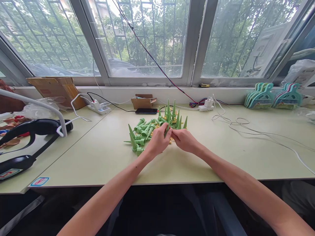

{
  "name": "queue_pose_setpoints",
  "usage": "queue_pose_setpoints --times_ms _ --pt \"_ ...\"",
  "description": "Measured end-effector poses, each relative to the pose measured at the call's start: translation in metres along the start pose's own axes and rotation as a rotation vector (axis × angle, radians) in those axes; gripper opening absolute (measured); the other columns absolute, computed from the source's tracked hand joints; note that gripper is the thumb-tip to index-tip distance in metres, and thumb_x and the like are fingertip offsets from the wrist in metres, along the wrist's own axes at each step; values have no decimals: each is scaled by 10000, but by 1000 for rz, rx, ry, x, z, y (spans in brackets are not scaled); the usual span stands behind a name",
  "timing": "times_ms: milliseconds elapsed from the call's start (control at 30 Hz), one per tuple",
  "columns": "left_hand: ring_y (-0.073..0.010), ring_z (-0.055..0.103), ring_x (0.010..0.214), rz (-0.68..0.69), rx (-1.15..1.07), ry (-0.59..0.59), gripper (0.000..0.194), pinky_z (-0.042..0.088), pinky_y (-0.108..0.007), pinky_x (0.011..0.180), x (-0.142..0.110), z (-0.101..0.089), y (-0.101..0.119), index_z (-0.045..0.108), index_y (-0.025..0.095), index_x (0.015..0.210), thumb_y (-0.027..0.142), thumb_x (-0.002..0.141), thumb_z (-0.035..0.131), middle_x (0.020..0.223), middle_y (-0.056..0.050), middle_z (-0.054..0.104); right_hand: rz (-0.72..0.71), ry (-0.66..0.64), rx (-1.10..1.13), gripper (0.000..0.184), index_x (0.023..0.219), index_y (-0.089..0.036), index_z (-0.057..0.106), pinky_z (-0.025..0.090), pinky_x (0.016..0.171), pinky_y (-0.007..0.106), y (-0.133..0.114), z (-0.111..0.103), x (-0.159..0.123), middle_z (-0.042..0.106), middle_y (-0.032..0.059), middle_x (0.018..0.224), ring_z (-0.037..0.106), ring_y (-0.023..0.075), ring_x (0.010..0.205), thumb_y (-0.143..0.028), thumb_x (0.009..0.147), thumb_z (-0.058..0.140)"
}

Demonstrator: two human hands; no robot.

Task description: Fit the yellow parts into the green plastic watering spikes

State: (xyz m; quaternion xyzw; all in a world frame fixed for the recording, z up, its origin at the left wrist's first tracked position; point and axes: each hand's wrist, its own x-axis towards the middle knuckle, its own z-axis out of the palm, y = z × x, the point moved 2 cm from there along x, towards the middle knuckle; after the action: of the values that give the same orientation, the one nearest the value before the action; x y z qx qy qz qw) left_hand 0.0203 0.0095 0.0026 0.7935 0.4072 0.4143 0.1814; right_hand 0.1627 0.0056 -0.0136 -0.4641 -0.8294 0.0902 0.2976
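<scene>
A left hand (158, 140) grips a green spike (167, 128) above the table (98, 157), the right hand (185, 140) meeting it, its hold too hidden to judge, with work seemingly partway: upright spikes (174, 109) grouped, lying spikes (141, 142) apparently left.

From here I count two bare hands, one left hand (156, 141) and one right hand (185, 139); well over a dozen green tapered plastic spikes (133, 142), too overlapped for an exact figure; several small yellow pieces (170, 141), mostly hidden, so I can't number them; two white plastic power strips (98, 109); one flat black phone (146, 111); one small open brown cardboard box (143, 103); one black curved headset (45, 125); two stacks of teal handled plastic items (261, 99); one yellow-and-black tool (204, 85)
</scene>
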Motion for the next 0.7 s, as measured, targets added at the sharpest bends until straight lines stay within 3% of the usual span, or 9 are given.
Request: queue_pose_setpoints --times_ms 433,700 --pt "-99 383 573 0 6 5 211 322 -234 563 0 0 0 397 199 762 326 925 437 669 32 489 3 -3 -7 359 758 -179 557 251 552 223 0 0 0 583 21 667 445 102 549 -287 996 312" --pt "-97 296 549 5 -35 5 257 284 -227 541 0 1 -2 358 202 751 358 953 378 607 49 375 -1 -3 20 342 779 -184 551 249 548 218 1 -1 0 570 8 661 418 98 546 -291 993 308"
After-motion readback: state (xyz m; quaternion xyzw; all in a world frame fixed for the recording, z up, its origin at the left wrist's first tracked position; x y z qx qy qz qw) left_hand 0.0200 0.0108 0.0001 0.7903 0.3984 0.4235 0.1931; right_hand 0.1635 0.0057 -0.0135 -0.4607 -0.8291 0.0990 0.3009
